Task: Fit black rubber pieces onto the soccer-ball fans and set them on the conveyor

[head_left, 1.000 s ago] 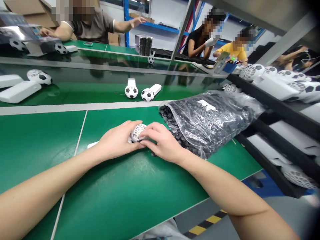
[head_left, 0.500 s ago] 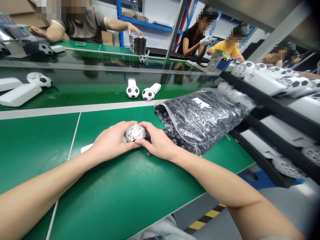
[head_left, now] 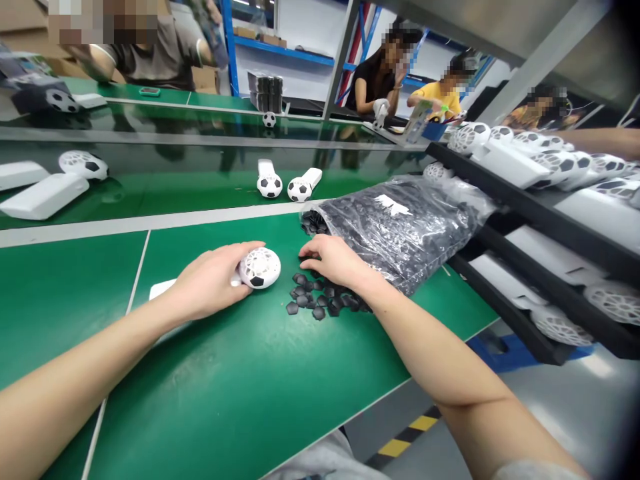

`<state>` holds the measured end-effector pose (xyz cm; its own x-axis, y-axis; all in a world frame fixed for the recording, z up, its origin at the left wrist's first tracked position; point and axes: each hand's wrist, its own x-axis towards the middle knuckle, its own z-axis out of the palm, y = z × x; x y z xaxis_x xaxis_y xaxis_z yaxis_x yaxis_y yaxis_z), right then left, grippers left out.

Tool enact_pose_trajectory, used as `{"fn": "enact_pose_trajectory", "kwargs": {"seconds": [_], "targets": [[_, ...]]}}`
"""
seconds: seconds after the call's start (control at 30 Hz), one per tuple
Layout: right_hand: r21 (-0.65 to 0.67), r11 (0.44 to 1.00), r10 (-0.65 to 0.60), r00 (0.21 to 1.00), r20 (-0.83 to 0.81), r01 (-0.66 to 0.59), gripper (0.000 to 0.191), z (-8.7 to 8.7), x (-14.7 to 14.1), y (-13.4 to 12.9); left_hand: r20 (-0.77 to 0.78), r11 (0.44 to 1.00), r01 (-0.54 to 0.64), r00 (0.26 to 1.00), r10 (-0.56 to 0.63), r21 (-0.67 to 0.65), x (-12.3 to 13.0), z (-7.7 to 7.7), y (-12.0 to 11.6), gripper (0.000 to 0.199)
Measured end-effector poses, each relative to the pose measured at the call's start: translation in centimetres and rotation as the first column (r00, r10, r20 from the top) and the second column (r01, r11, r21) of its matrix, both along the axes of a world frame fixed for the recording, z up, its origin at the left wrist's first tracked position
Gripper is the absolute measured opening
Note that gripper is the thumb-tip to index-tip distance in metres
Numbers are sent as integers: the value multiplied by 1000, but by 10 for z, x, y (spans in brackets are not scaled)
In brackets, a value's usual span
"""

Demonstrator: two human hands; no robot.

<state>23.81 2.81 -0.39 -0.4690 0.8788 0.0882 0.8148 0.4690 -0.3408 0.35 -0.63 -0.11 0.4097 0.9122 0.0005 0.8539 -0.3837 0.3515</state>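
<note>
My left hand [head_left: 213, 277] is wrapped round a white football-shaped device [head_left: 260, 268], whose openwork face points up and which shows a black patch at its front. The device's white handle [head_left: 163, 288] runs back under my left hand and forearm. To the right, my right hand [head_left: 327, 259] has its fingertips drawn together at the loose black pieces [head_left: 319, 313]; whether a piece is between them is too small to tell. A clear plastic bag [head_left: 410, 227] of black pieces lies just beyond my right hand, its mouth toward the left.
Two football devices [head_left: 270, 185] stand on the dark green belt [head_left: 200, 180], with more [head_left: 83, 165] at the left. Black trays [head_left: 525, 267] of white devices rise at the right. Across the belt sit several people, one in a dark shirt [head_left: 155, 63].
My right hand has left the device and moved right to the black pieces. The device now shows a black patch at its front. Across the belt, a person's arm has lifted off the stacked black items.
</note>
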Motion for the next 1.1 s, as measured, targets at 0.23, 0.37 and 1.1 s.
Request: {"fn": "enact_pose_trajectory", "kwargs": {"seconds": [0.23, 0.37, 1.1], "targets": [[168, 983, 23, 963, 270, -70, 16, -7, -13, -6, -106, 995, 55, 993, -47, 78, -2, 6, -2, 64], [195, 979, 15, 975, 220, -59, 21, -11, -10, -2, -88, 992, 91, 993, -83, 89, -1, 6, -1, 63], [245, 915, 399, 815, -420, -322, 15, -2, -40, -33, 43, 996, -8, 999, 5, 83, 9, 0, -5, 69]]}}
